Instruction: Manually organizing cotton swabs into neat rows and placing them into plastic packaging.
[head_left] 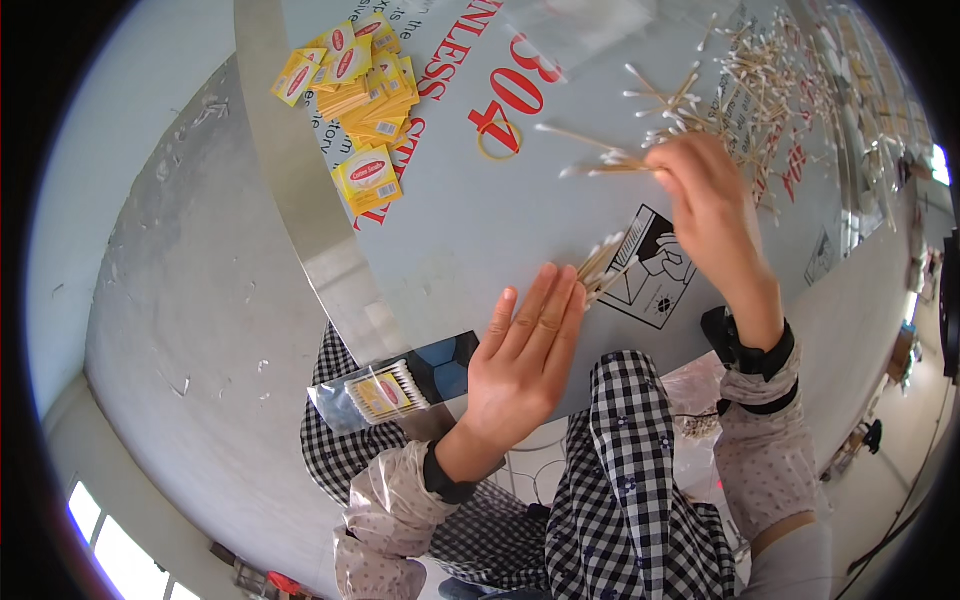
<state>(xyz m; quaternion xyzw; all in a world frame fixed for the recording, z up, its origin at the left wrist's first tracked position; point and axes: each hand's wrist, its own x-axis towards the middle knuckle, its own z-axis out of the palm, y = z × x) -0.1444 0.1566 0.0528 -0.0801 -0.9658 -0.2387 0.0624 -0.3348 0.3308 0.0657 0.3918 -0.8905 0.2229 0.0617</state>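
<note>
My right hand [705,190] is closed in a pinch on a few cotton swabs [607,168], whose white tips point left above the table. Lying flat with fingers stretched, my left hand [525,355] rests at the table's near edge. A small bundle of cotton swabs [598,265] sticks out beside its fingertips; its lower end and my left thumb are hidden. Right of centre, a large loose heap of cotton swabs [765,85] spreads over the table. Left of my left hand, a clear bag [385,392] holds a row of swabs and a yellow card.
Yellow printed cards [375,95] are piled at the far left of the table, one [368,180] lying nearer. A thin yellow rubber band [499,140] lies mid-table. Clear plastic film [570,30] is at the far edge. The table [440,230] has a metal strip along its left edge.
</note>
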